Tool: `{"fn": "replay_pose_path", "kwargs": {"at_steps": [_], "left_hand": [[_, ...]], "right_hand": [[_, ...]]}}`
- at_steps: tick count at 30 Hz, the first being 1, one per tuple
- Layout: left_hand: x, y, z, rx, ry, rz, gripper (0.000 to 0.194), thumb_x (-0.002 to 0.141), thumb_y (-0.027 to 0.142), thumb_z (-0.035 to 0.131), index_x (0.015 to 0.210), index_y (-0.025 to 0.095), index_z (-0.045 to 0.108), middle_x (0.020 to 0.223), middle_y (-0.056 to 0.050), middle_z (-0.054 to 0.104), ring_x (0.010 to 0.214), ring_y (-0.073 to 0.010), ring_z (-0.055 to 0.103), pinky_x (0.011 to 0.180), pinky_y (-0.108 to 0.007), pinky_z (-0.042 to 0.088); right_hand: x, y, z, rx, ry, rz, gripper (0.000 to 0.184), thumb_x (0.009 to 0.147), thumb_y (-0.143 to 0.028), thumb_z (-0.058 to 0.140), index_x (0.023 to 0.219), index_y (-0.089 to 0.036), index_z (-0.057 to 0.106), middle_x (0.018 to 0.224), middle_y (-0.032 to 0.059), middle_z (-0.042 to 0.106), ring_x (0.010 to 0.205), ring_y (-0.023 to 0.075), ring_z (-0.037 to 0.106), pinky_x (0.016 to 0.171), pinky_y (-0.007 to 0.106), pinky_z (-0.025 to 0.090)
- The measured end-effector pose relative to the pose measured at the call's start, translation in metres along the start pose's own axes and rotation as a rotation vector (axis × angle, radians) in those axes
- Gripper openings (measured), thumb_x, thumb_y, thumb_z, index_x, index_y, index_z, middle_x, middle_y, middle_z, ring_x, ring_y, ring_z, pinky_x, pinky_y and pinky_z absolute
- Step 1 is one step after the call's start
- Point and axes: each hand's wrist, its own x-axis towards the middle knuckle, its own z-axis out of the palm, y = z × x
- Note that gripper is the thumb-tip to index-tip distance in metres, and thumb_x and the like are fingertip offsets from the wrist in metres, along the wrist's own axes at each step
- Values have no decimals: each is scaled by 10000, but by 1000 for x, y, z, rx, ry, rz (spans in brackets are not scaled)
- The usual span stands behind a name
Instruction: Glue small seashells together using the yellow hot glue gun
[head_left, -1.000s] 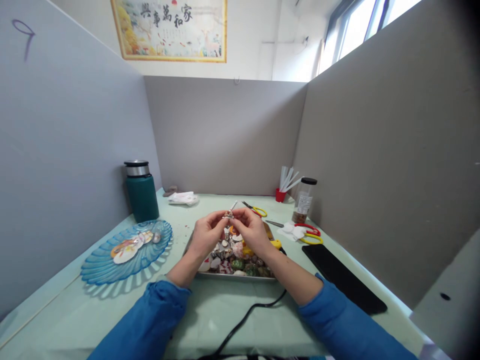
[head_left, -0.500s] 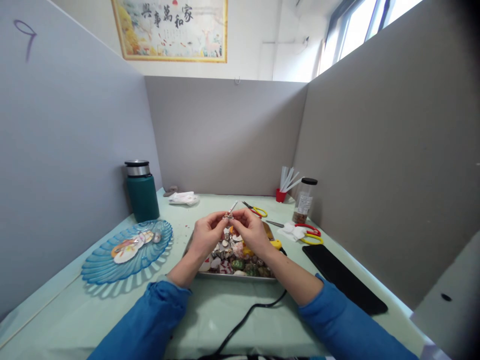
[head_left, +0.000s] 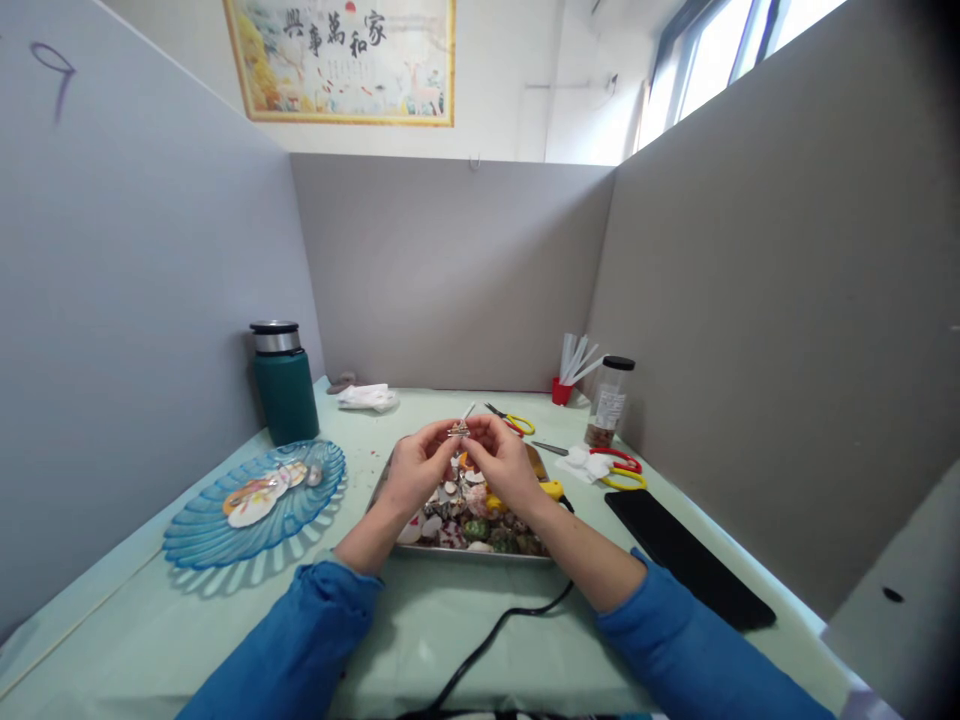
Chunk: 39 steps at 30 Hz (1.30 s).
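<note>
My left hand (head_left: 415, 468) and my right hand (head_left: 504, 462) meet above a metal tray (head_left: 450, 551) that holds several small shells and coloured bits. Both hands pinch a small metal hair clip (head_left: 459, 428) between their fingertips; a thin silver end sticks up to the right. The hands hover over the tray's far half. Blue sleeves cover both forearms.
A blue glass plate (head_left: 217, 535) with decorated clips lies at the left, a green flask (head_left: 283, 383) behind it. Yellow scissors (head_left: 513, 420), red-and-yellow scissors (head_left: 619, 468), a jar (head_left: 609, 402), a red cup (head_left: 561, 388) and a black phone (head_left: 686, 555) sit to the right. A black cable (head_left: 491, 635) runs toward me.
</note>
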Motion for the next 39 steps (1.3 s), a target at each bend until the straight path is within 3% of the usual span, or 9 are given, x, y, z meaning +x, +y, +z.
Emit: {"fn": "replay_pose_path", "kwargs": {"at_steps": [13,39], "left_hand": [[-1,2,0,-17,-1,5,343,774,355,567,1031,140,639,628,-9,626,431,-86,509,409,-178,399],[-5,2,1,106,48,132,282,796,305,548,1016,158,646,736,-34,669,481,-89,538,462,-187,429]], "right_hand": [[0,-1,0,-50,6,-51,166,840,-276,508,979,-192,537,895,29,615,732,141,591,634,265,498],[-4,-5,1,-129,49,-90,103,832,-254,519,910,-194,550,817,16,607,701,139,569,635,260,465]]}}
